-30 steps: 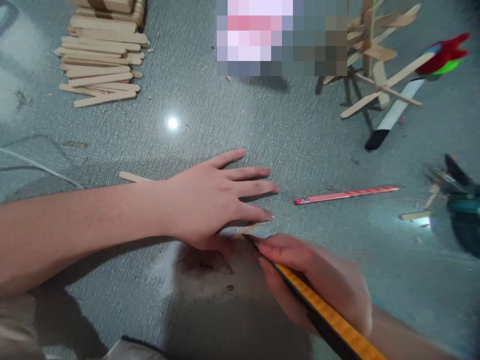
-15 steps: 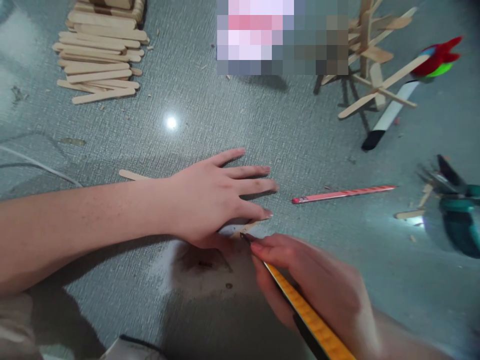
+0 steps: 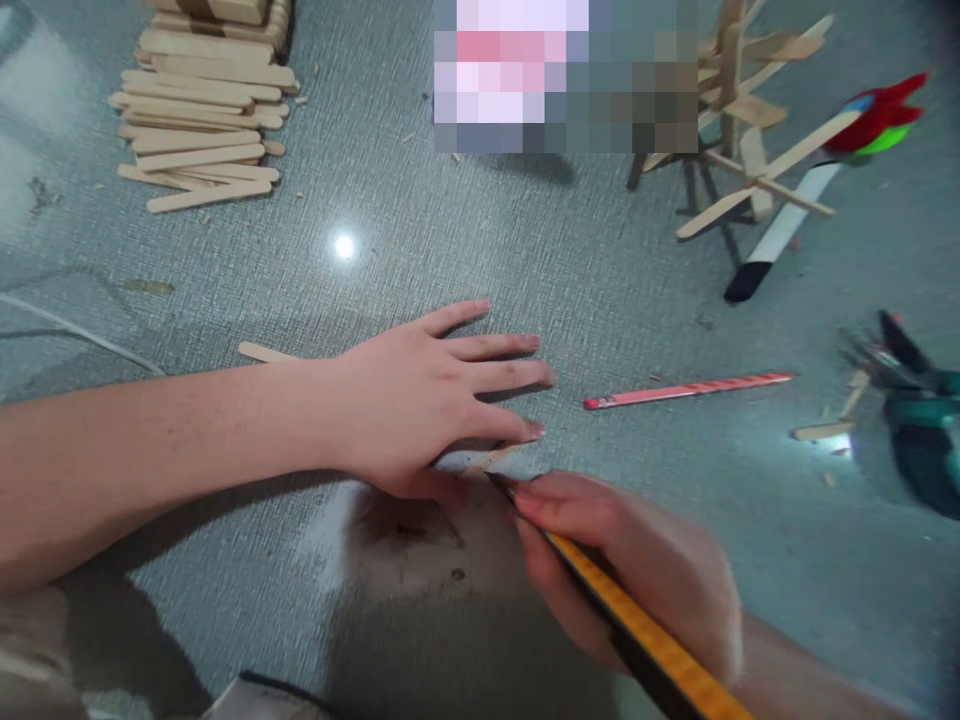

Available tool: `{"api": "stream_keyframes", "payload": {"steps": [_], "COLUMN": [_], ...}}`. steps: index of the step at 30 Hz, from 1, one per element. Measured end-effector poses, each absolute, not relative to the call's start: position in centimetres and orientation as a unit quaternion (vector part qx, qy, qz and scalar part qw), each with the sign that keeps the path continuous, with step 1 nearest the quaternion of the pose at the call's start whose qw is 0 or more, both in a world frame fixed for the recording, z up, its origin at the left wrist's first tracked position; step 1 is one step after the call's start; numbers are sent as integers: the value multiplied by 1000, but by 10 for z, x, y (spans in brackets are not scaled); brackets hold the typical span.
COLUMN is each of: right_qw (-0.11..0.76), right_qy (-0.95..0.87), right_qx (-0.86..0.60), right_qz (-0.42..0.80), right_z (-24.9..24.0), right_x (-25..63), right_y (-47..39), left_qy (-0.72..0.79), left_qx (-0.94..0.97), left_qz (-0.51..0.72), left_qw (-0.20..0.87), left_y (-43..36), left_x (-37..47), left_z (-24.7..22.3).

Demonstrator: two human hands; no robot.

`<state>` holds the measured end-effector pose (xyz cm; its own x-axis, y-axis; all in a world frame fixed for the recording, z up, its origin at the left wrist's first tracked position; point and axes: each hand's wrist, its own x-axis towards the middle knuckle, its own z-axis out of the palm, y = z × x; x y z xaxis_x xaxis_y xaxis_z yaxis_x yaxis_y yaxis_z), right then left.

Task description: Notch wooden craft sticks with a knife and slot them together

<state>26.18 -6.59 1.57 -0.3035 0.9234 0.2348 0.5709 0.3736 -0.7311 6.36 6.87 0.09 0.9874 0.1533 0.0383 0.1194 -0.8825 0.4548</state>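
My left hand point(image 3: 435, 400) lies on the grey textured table with its fingers spread. Just below its index finger, a small piece of wooden stick point(image 3: 499, 457) shows between that finger and the thumb. My right hand point(image 3: 630, 560) is closed round a long yellow and black tool point(image 3: 645, 625), whose dark pointed tip rests at or close to the wooden piece. Under my left wrist, one end of another wooden stick point(image 3: 264, 352) sticks out.
Wooden sticks point(image 3: 199, 110) are piled at the upper left. A red pencil point(image 3: 686, 390) lies right of my hands. Farther right are green-handled pliers point(image 3: 926, 420). A stick structure point(image 3: 757, 180) and a white marker point(image 3: 795, 220) occupy the upper right. A white cable point(image 3: 82, 332) runs at left.
My right hand and the yellow tool have shifted slightly to the right and down. My left hand has stayed in place.
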Motion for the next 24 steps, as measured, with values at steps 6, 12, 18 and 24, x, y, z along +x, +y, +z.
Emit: {"api": "stream_keyframes", "payload": {"steps": [6,12,18,24], "right_qw": [313,314,319,308], "right_qy": [-761,-765,-763,-760], "right_qx": [-512,-497,-491,-496], "right_qz": [247,264,272,286], "right_z": [13,12,14,15], "right_x": [270,269,267,263], "right_y": [-60,-58,-57,-58], "left_qy": [71,68,68,69], "left_qx": [970,969,968,967], "left_qz": [48,43,62,70], "left_qw": [229,233,232,234], "left_y": [69,69,68,68], "left_x": [63,63,63,64], "left_z": [-1,0,-2,-1]}}
